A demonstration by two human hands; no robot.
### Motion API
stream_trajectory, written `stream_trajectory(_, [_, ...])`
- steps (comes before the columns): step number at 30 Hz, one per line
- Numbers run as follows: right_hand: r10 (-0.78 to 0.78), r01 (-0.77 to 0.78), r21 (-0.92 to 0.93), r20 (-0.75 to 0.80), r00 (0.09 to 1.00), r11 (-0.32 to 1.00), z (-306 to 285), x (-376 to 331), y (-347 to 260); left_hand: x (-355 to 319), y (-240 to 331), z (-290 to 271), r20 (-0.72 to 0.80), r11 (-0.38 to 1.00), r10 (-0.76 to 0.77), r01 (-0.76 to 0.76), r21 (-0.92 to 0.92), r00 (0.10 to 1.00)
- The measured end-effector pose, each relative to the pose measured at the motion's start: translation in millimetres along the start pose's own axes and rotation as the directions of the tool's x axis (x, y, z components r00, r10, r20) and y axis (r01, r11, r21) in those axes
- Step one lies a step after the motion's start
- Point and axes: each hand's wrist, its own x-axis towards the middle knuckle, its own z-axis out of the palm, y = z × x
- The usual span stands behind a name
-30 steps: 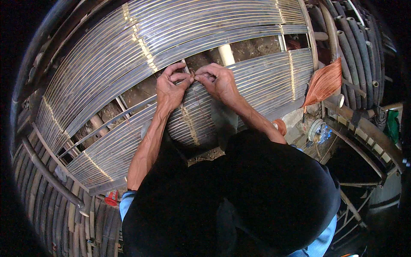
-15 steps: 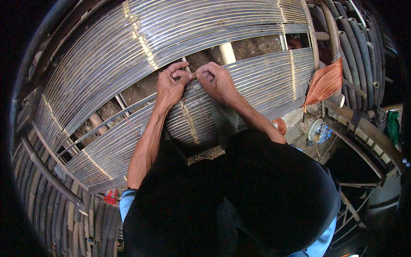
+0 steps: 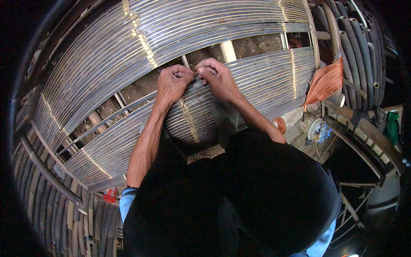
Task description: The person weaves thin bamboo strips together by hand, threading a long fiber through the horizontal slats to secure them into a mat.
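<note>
My left hand [image 3: 173, 83] and my right hand [image 3: 220, 79] meet at the far edge of a near panel of narrow dark slats [image 3: 265, 81]. Each has its fingertips pinched on a thin reddish-brown strand [image 3: 195, 75], stretched over the short space between them. Fine loose ends seem to trail down over the slats below, too thin to follow. A pale woven band [image 3: 188, 120] crosses the panel between my forearms. Beyond a gap lies a wider slatted panel [image 3: 205, 32] with similar pale bands.
Dark soil [image 3: 257, 47] and a pale pole [image 3: 227, 52] show in the gap. At right hangs a bundle of orange-red fibres [image 3: 325, 81], near a round container of blue things [image 3: 317, 130]. Poles [image 3: 359, 55] are stacked beyond. A red cup [image 3: 110, 195] sits lower left.
My left fingers, stretched out before, have curled in toward the thumb. My right hand has shifted slightly right, its fingers reaching further forward. The panels have not moved.
</note>
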Motion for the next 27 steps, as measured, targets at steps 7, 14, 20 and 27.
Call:
stream_trajectory(7, [0.134,-0.15,0.455,0.067,0.989,0.878,-6,6,-4,-8,5,3,-0.031,0.976,0.163,-0.157,0.149,0.986])
stream_trajectory(14, [0.185,-0.225,0.569,0.127,0.974,0.791,-7,8,0,-14,10,5,-0.065,0.918,0.314,-0.285,0.276,0.947])
stream_trajectory(20, [0.251,-0.294,0.695,0.166,0.954,0.657,-13,-4,5,-49,18,8,-0.031,0.625,0.632,-0.486,0.61,0.774])
stream_trajectory(27, [0.333,-0.411,0.609,0.245,0.911,0.679,7,-34,-5,-58,-4,-10,0.163,0.699,0.034,0.093,-0.709,0.986])
